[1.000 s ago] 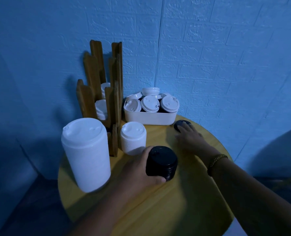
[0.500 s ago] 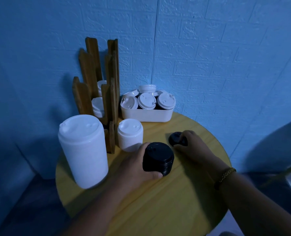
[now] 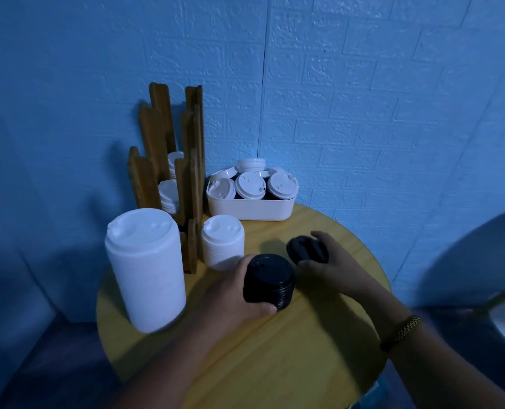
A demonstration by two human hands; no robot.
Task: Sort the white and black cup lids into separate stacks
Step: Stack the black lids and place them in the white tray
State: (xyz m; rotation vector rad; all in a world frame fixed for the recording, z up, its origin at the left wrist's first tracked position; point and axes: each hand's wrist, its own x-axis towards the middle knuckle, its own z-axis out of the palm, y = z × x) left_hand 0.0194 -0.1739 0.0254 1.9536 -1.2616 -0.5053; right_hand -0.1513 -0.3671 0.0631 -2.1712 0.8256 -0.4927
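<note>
Mid-table on the round yellow wooden table (image 3: pixel 274 364): left hand (image 3: pixel 230 296) has fingers and thumb curled round the short stack of black plastic cup lids (image 3: pixel 270 278), which stands upright. Right hand (image 3: pixel 336 268) is just beside it and grips a single black lid (image 3: pixel 305 249), tilted and apart from the stack. The tall white lid stack (image 3: pixel 146 270) and the short white lid stack (image 3: pixel 223 246) stand to the left by the slotted wooden rack (image 3: pixel 153 172). The white rectangular tub (image 3: pixel 249 208) at the back holds loose white lids.

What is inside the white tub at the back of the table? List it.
The white tub holds loose white lids, piled above its rim. Dark shapes show between them, probably black lids, but the white ones cover them; the tub's bottom is hidden.
</note>
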